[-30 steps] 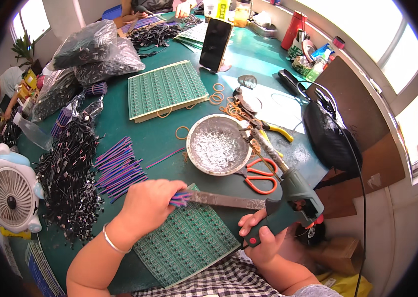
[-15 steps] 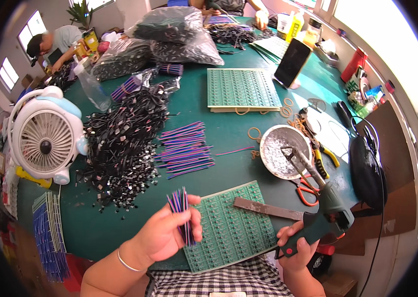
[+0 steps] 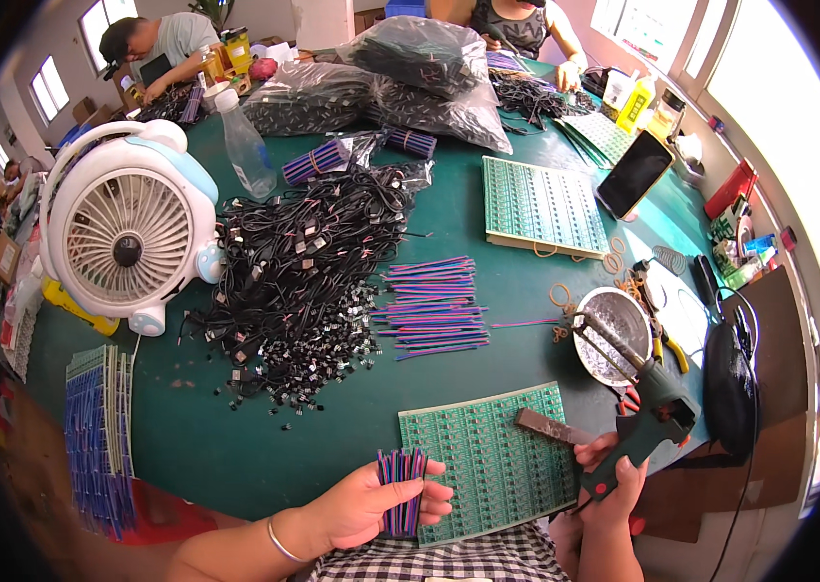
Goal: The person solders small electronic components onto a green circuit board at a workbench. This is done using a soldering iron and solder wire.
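Left hand (image 3: 371, 504) lowered, grip curled round wires (image 3: 400, 470), right hand (image 3: 619, 485) clasping soldering gun (image 3: 660, 412)

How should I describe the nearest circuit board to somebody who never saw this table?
On the large green table, go to the edge by the checked cloth. There is the green circuit board, slightly turned. Similar boards lie farther back, near the phone; this one is nearest the cloth.

Wire bundle (image 3: 398, 468): thin blue, pink and black strands, roughly parallel, gripped in the left hand (image 3: 366, 506). Soldering gun (image 3: 664, 405): dark green, barrel angled forward-left, handle in the right hand (image 3: 623, 477). Circuit-board panel (image 3: 488, 456): green, gridded, face up, between both hands.
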The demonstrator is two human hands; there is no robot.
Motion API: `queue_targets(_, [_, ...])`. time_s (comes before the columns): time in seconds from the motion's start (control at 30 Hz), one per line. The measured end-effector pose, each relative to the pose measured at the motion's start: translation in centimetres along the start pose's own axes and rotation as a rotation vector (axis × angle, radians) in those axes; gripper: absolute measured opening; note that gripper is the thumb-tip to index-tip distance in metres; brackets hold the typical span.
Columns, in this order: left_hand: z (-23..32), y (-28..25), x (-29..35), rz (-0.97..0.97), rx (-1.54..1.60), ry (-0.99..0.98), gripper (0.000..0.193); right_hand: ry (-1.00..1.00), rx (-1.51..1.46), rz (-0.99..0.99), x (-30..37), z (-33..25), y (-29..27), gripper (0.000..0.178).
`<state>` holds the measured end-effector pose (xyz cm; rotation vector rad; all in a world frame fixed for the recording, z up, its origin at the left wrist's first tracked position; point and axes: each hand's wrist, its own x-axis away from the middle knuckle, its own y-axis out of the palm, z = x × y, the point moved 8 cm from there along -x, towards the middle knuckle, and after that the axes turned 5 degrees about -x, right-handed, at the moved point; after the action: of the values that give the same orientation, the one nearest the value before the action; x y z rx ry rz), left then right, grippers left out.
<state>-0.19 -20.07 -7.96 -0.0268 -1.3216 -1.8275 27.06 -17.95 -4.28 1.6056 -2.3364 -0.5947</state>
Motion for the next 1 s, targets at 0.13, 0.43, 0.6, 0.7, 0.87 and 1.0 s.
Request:
queue_targets(0.13, [2.1, 0.0, 0.2, 0.033, -0.154, 0.141, 0.018, -0.031, -0.071, 0.024, -0.7, 0.0, -0.2, 0.044])
queue_targets(0.43, [8.4, 0.9, 2.4, 0.240, -1.161, 0.887, 0.013, -0.136, 0.175, 0.016, -2.3, -2.4, -2.3, 0.048])
queue_targets(0.6, [7.0, -0.7, 0.8, 0.239, -0.954, 0.512, 0.020, -0.296, 0.206, -0.150, 0.0, -5.3, -0.4, 0.046])
queue_targets(0.7, [7.2, -0.1, 0.8, 0.199, -0.955, 0.451, 0.024, -0.251, 0.222, -0.143, 1.4, -4.6, 2.5, 0.046])
queue_targets(0.87, [6.8, -0.1, 0.7, 0.074, -0.675, 0.411, 0.028, 0.462, 0.060, -0.239, 5.5, 0.6, 1.6, 0.036])
queue_targets(1.0, [7.0, -1.1, 0.9, 0.192, -0.352, 0.296, 0.025, 0.582, 0.157, -0.227, 7.6, 2.3, 1.0, 0.032])
